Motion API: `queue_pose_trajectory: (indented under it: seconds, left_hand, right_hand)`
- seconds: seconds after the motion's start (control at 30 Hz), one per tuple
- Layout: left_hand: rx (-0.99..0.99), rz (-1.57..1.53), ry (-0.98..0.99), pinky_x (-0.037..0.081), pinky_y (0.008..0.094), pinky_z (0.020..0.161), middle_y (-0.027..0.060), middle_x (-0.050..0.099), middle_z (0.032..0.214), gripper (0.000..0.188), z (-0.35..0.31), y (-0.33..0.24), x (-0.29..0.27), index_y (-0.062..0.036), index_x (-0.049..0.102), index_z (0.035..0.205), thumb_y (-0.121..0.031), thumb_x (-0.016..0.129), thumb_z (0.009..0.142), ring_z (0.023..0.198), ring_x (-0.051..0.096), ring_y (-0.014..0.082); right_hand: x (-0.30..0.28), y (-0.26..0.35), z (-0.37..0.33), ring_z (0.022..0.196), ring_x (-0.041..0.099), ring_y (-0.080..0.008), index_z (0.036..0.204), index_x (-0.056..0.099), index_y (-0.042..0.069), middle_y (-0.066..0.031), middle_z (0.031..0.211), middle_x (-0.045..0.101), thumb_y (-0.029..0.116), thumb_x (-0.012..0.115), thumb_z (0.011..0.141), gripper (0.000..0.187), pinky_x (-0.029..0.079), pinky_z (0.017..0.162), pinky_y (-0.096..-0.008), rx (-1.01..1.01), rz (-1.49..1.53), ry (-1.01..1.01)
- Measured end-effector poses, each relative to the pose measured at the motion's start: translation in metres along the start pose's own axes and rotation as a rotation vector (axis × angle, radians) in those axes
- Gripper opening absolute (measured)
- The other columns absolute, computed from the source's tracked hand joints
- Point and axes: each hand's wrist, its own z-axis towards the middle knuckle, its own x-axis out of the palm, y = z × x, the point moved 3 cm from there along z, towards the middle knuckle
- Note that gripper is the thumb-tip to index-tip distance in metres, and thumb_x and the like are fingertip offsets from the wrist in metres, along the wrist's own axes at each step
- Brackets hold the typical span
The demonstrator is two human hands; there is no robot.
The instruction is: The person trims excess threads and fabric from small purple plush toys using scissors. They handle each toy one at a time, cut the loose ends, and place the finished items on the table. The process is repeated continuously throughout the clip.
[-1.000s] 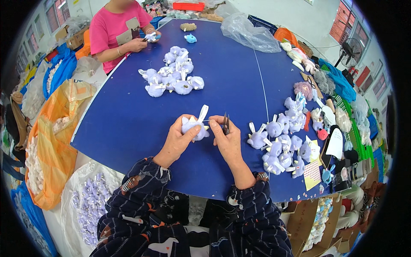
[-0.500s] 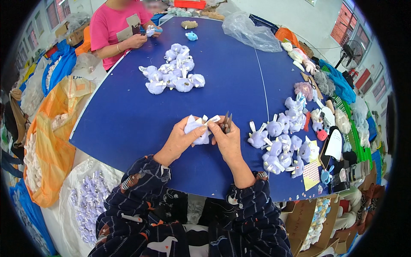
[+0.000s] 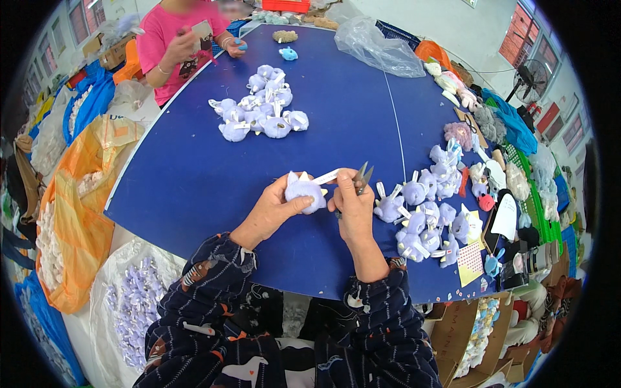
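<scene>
Scissors (image 3: pixel 366 176) have swung rightward, right grip (image 3: pixel 353 205) closed round them, left grip (image 3: pixel 274 208) pinching plush (image 3: pixel 305 191), open tabletop (image 3: pixel 343 116) beyond.

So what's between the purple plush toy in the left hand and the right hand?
In the head view, a white strip spans the gap, from the purple plush toy to the right hand.

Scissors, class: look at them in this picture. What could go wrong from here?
The scissors stand open in the right grip, so they might nick skin or the white ribbon. That ribbon stretches from the purple toy in the left grip to the right grip, so a hard tug could strain it. The toy pile nearby might get bumped.
</scene>
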Motion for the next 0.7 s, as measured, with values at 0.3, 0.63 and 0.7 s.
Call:
queue_pose_trajectory:
  seconds: [0.3,0.63,0.7]
  left_hand:
    - [0.008,-0.178,-0.116,0.05,0.0262,0.076,0.0058,0.056,0.102,0.031,0.002,0.007,-0.007,-0.0017,0.047,0.116,-0.022,0.044,0.094,0.089,0.058,0.0117]
    - [-0.038,-0.606,-0.096,0.052,0.0328,0.058,0.0121,0.061,0.094,0.054,-0.011,-0.044,-0.022,-0.0044,0.05,0.112,-0.051,0.032,0.091,0.082,0.063,0.028]
    - [0.257,-0.949,0.5,0.048,0.0376,0.053,0.016,0.062,0.091,0.067,-0.029,-0.06,-0.052,-0.0107,0.049,0.117,-0.066,0.032,0.082,0.068,0.06,0.0279]
  right_hand:
    - [0.012,0.003,-0.005,0.051,0.047,-0.0052,0.091,0.059,-0.003,-0.0013,0.066,0.055,0.023,0.059,0.084,0.026,0.038,0.045,-0.02,-0.076,-0.598,0.173]
    - [0.013,-0.003,-0.01,0.045,0.046,-0.0056,0.082,0.058,-0.001,-0.0031,0.066,0.056,0.029,0.061,0.084,0.03,0.036,0.041,-0.0192,0.01,-0.417,0.079]
    - [0.018,-0.005,-0.01,0.045,0.046,-0.0056,0.082,0.058,-0.001,-0.0033,0.066,0.056,0.029,0.061,0.084,0.03,0.036,0.041,-0.019,0.033,-0.37,0.094]
